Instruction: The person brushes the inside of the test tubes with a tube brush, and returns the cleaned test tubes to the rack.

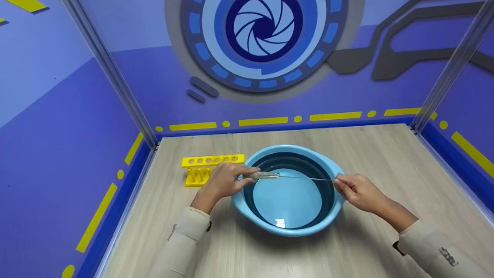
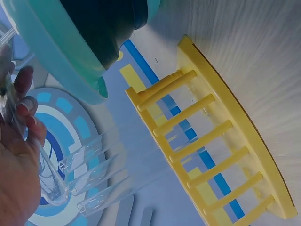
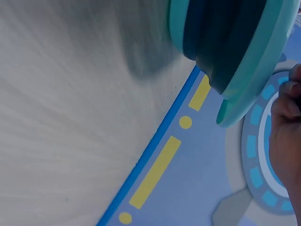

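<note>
Over the blue basin (image 1: pixel 287 232), my left hand (image 1: pixel 225 181) holds a clear glass test tube (image 1: pixel 274 175) lying about level, its mouth facing right. The tube's rounded end (image 2: pixel 56 190) sticks out past the fingers in the left wrist view. Bristles of a test tube brush (image 1: pixel 262 175) show inside the glass. From the mouth its thin wire runs right to my right hand (image 1: pixel 359 191), which pinches the wire's end above the basin's right rim. In the right wrist view only part of that right hand (image 3: pixel 287 136) appears, at the edge.
A yellow test tube rack (image 1: pixel 213 160) stands left of the basin, behind my left hand. Several clear test tubes (image 2: pixel 94 186) stand in it in the left wrist view. Water lies in the basin. Blue patterned walls (image 1: pixel 135 88) enclose the wooden table (image 1: pixel 386 154) at the back and sides.
</note>
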{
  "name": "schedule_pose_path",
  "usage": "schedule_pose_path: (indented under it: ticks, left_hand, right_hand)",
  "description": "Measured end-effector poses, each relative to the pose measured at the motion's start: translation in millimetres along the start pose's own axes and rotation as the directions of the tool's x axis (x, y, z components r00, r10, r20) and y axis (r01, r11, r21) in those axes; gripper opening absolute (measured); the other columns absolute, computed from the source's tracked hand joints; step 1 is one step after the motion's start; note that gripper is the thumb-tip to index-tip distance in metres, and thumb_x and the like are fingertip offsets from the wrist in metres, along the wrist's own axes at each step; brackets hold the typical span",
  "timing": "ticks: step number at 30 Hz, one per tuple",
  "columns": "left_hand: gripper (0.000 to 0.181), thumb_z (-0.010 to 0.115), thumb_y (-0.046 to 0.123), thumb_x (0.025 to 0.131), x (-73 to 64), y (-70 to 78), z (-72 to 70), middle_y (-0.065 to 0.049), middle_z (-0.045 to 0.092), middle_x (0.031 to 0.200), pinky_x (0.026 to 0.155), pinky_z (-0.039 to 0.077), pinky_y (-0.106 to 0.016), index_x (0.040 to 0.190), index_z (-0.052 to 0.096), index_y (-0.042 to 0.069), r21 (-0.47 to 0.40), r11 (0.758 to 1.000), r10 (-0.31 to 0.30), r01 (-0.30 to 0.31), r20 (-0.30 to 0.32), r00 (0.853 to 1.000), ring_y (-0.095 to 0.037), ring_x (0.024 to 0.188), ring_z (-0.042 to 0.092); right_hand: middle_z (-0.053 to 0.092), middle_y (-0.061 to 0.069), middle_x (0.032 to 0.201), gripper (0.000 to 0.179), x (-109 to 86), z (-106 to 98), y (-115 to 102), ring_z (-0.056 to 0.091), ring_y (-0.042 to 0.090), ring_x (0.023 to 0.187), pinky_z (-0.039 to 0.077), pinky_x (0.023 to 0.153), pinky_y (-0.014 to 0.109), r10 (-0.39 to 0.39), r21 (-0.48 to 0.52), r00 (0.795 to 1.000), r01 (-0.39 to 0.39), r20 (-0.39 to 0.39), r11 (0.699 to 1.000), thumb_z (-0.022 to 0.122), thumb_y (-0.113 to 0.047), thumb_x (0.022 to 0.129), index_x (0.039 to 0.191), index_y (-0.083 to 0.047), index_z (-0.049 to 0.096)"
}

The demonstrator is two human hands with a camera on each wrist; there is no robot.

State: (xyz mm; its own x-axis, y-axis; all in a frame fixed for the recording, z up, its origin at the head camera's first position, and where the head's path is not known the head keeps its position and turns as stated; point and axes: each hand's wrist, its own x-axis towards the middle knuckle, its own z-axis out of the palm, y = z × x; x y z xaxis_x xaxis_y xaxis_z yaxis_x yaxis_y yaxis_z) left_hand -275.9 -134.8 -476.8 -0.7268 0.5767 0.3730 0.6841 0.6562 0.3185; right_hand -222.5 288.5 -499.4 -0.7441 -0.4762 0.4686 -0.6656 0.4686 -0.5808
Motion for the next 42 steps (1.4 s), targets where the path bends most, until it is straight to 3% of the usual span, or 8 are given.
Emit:
schedule_pose_path:
  ticks: [6,9,12,18,22,26,33,42]
  left_hand:
    - [0.039,0.076,0.042,0.098,-1.5,-2.5,-1.3,0.010,0.083,0.117,0.059,0.040,-0.017,0.136,0.073,0.035,-0.081,0.996,-0.033,0.038,0.059,0.998,-0.007,0.064,0.048]
    - [0.040,0.076,0.044,0.098,-2.0,-3.9,-2.1,0.010,0.083,0.114,0.059,0.038,-0.018,0.137,0.072,0.036,-0.103,0.993,-0.048,0.056,0.076,0.996,-0.007,0.064,0.047]
    - [0.040,0.076,0.045,0.098,-2.6,-4.4,-2.3,0.010,0.083,0.114,0.059,0.039,-0.018,0.137,0.072,0.036,-0.111,0.992,-0.052,0.061,0.077,0.996,-0.007,0.064,0.047]
    - [0.040,0.075,0.044,0.099,-3.6,-3.7,-3.6,0.010,0.083,0.107,0.059,0.038,-0.018,0.138,0.071,0.037,-0.082,0.995,-0.052,0.058,0.065,0.996,-0.008,0.065,0.048]
    - [0.041,0.075,0.041,0.099,-4.8,-4.0,-5.1,0.008,0.082,0.096,0.061,0.043,-0.018,0.139,0.070,0.039,-0.072,0.995,-0.065,0.070,0.059,0.996,-0.007,0.067,0.052]
    - [0.040,0.076,0.037,0.099,-5.7,-4.8,-4.8,0.006,0.083,0.098,0.062,0.047,-0.018,0.139,0.071,0.038,-0.045,0.996,-0.071,0.073,0.032,0.997,-0.008,0.065,0.051]
    - [0.038,0.077,0.033,0.099,-5.2,-8.2,2.5,0.002,0.082,0.097,0.066,0.053,-0.019,0.137,0.074,0.034,0.031,1.000,-0.003,0.005,-0.061,0.998,-0.014,0.069,0.061]
    - [0.037,0.076,0.037,0.100,-7.4,-10.8,6.3,0.003,0.082,0.095,0.062,0.050,-0.017,0.137,0.074,0.032,-0.019,1.000,-0.005,0.003,-0.061,0.998,-0.012,0.064,0.059]
  right_hand:
    - [0.053,-0.007,0.068,0.030,-2.6,-2.0,8.5,0.047,-0.003,0.066,0.044,0.059,0.009,-0.273,-0.322,0.957,0.229,-0.097,0.919,0.078,0.014,0.084,0.081,-0.012,0.065]
    - [0.061,-0.005,0.072,0.029,-4.3,-6.5,11.8,0.051,0.001,0.066,0.051,0.061,0.009,-0.342,-0.434,0.936,0.274,-0.085,0.858,0.084,0.014,0.077,0.088,-0.010,0.070]
    - [0.063,-0.002,0.074,0.031,-5.4,-10.5,14.7,0.053,0.003,0.065,0.053,0.061,0.011,-0.366,-0.459,0.928,0.295,-0.072,0.838,0.085,0.014,0.074,0.091,-0.008,0.071]
    - [0.059,-0.004,0.071,0.027,-6.0,-11.8,16.5,0.049,0.000,0.066,0.046,0.059,0.009,-0.278,-0.337,0.957,0.235,-0.086,0.912,0.079,0.016,0.081,0.086,-0.009,0.069]
    - [0.051,-0.010,0.067,0.029,-5.7,-11.2,12.6,0.045,-0.005,0.063,0.041,0.055,0.013,-0.142,-0.196,0.987,0.125,-0.079,0.973,0.071,0.012,0.093,0.078,-0.012,0.064]
    - [0.047,-0.014,0.063,0.034,-5.4,-14.2,7.4,0.043,-0.005,0.058,0.039,0.052,0.018,0.005,-0.077,0.999,-0.009,-0.051,0.997,0.064,0.004,0.102,0.074,-0.016,0.061]
    - [0.053,-0.002,0.056,0.040,-6.8,-24.3,4.9,0.049,0.005,0.049,0.043,0.048,0.025,0.172,0.117,0.983,-0.179,0.068,0.977,0.055,-0.008,0.111,0.072,-0.018,0.059]
    - [0.047,0.013,0.056,0.043,-11.3,-35.7,8.0,0.046,0.024,0.046,0.042,0.042,0.032,0.168,0.347,0.970,-0.220,0.175,0.912,0.041,-0.005,0.115,0.075,-0.006,0.059]
